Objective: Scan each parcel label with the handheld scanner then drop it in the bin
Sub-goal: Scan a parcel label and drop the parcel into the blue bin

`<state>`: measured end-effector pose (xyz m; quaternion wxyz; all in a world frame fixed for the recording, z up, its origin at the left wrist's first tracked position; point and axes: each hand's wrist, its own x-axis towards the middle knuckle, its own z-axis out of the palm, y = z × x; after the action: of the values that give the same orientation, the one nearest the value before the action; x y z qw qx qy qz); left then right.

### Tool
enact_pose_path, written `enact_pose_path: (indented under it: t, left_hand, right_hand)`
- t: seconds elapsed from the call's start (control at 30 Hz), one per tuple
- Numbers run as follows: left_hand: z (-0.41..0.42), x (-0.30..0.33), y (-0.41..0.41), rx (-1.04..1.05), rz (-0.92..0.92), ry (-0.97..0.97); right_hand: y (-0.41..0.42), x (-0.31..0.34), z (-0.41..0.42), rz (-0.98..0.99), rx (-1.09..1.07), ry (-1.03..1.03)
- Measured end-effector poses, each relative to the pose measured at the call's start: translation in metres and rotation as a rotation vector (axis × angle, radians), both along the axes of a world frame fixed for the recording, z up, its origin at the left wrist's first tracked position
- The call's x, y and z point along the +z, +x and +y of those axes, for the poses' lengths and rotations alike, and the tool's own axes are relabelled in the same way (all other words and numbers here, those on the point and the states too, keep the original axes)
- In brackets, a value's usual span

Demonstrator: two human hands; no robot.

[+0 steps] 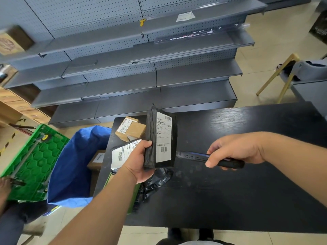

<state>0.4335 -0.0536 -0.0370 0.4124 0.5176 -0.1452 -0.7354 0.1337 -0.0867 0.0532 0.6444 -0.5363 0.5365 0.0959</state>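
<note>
My left hand (pixel 138 161) grips a black parcel (pixel 174 131) upright above the black table (pixel 247 183), its white label facing right. My right hand (pixel 235 149) holds the dark handheld scanner (pixel 192 156), whose tip points at the label's lower barcode from a short gap. A brown cardboard parcel (pixel 136 129) and another black parcel with a white label (pixel 122 152) lie at the table's left edge. The blue bin (pixel 70 165) stands on the floor left of the table, with a brown box (pixel 96 161) inside.
A green plastic crate (pixel 35 165) sits left of the bin, with another person's hand (pixel 4 186) on it. Crumpled black plastic (pixel 155 181) lies on the table under my left hand. Grey shelving (pixel 141 76) stands behind the table. A wooden-legged chair (pixel 290 73) is at right.
</note>
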Motion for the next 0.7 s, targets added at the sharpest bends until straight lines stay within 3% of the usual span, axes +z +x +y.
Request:
enact_pose_path:
  t: [0.7]
  left_hand:
    - [0.023,-0.001,-0.017,-0.035,0.016,-0.036]
  right_hand:
    - [-0.015,-0.005,0.02,-0.047,-0.008,0.032]
